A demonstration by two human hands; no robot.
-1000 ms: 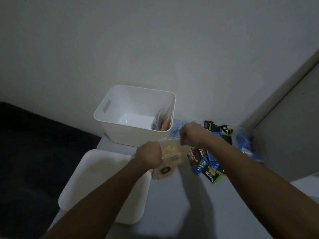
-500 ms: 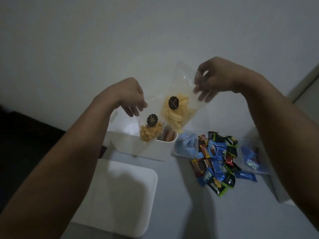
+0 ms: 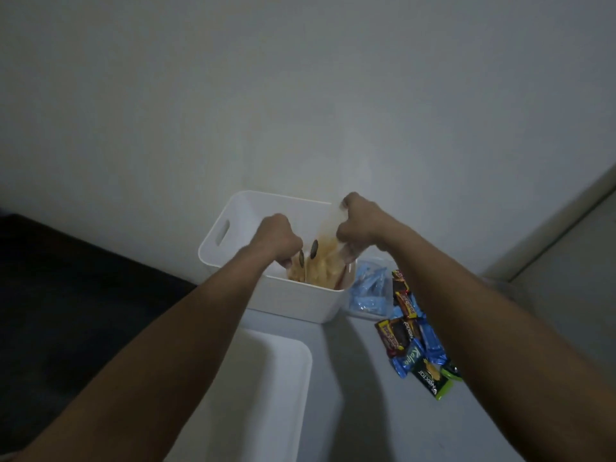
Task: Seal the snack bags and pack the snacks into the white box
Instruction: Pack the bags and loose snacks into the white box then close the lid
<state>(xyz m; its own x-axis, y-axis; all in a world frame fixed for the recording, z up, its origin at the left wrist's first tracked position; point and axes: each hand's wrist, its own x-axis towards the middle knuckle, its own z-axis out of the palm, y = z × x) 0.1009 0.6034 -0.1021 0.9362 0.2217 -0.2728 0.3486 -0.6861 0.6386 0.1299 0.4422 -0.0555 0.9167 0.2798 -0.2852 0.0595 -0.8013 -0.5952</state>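
The white box [image 3: 293,300] with a handle slot stands at the table's back, against the wall. My left hand [image 3: 278,240] is closed on a small clear snack bag [image 3: 297,270] of orange-brown pieces with a dark round sticker. My right hand [image 3: 361,223] grips the top of a larger clear bag [image 3: 325,261] of pale yellow sticks. Both bags hang inside the box, at its right side, blurred by motion. A further reddish bag is barely visible behind them.
A white lid or tray [image 3: 266,395] lies on the table in front of the box. To the right lies a pile of small wrapped snacks [image 3: 413,341] and blue packets in a clear container [image 3: 370,291]. A dark surface lies to the left.
Both hands came down from chest height, where each held a bag up in the air, and the two bags now sit inside the white box.
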